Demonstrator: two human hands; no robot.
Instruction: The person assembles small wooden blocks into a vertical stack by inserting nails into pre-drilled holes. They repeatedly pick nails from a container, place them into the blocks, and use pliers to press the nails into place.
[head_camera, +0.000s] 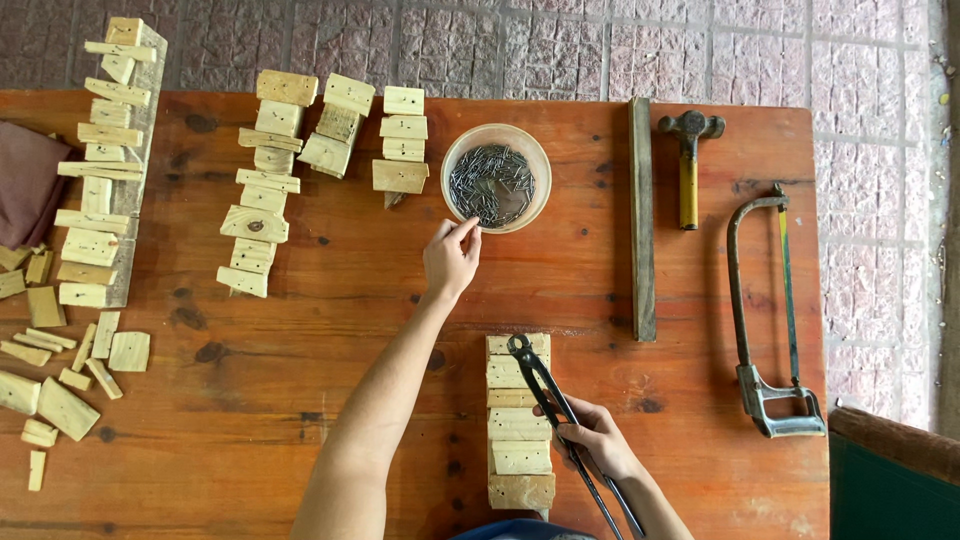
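Left hand (452, 258) is stretched forward, fingertips pinched together at the near rim of the round clear plastic tub of dark steel nails (495, 177); whether a nail is already pinched cannot be told. Right hand (597, 440) is closed round the handles of the black iron pincers (545, 385), whose head rests on the far end of the pale wooden strip faced with small nailed-on blocks (518, 420), lying directly before the person on the worn reddish-brown wooden table (350, 300).

Risks, as judged:
- Tub could be tipped or pushed away, since it is light and is touched at its edge; nails would be scattered.
- Fingertips could be pricked by loose points in the heap.
- Pincers could slide off the strip, being held one-handed far down the handles.

Count:
- Block-faced strips: five seen, one by the hands, three in the middle far part of the table (270, 180), one long one at the left edge (105, 160).
- One tub, one pair of pincers, one yellow-handled hammer (688, 165), one hacksaw (770, 320), one dark wooden batten (641, 215).
- Loose offcuts at the near left (60, 370): roughly fifteen, not exactly countable.
- One brown cloth (25, 180), partly out of view.
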